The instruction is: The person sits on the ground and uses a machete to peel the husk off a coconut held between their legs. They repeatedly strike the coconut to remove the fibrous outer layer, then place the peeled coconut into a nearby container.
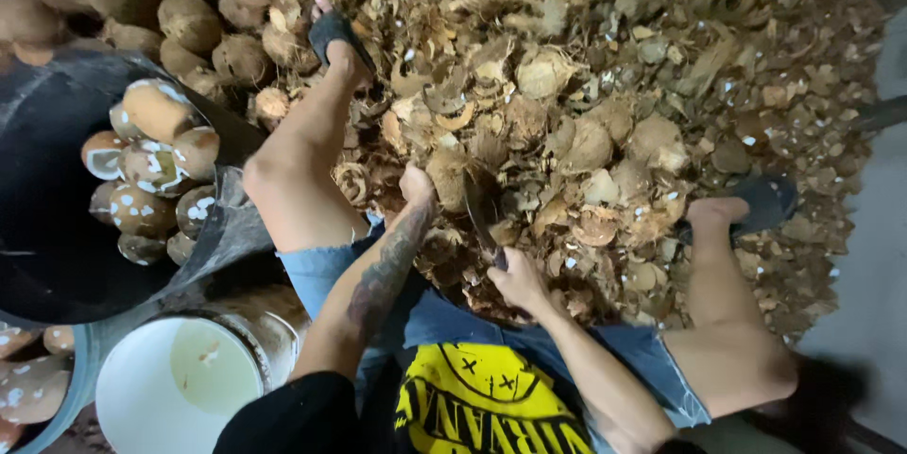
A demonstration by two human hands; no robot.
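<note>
Coconut (452,175) husking scene, viewed from above: a brown, partly stripped coconut is steadied at the centre of the frame by the left hand (417,188), whose grip is closed over the nut's near-left side, while a dark blade (480,218) is held by its handle in the right hand (518,281), the grip wrapped tight, with the edge set just beside the nut at 5 o'clock. The nut is judged hard-shelled, fairly heavy and rough enough not to slip; a hold on the rounded flank away from the blade is judged safest. The nut rests on a deep heap of husk scraps (614,85) spread from 12 to 3 o'clock on the floor. At 9 o'clock a black tub (38,227) is seen holding peeled coconuts (151,171), brown with white patches. At 7 o'clock a white bucket (123,388) is seen, apparently holding pale liquid. Unpeeled coconuts (189,19) are piled at 11 o'clock.
</note>
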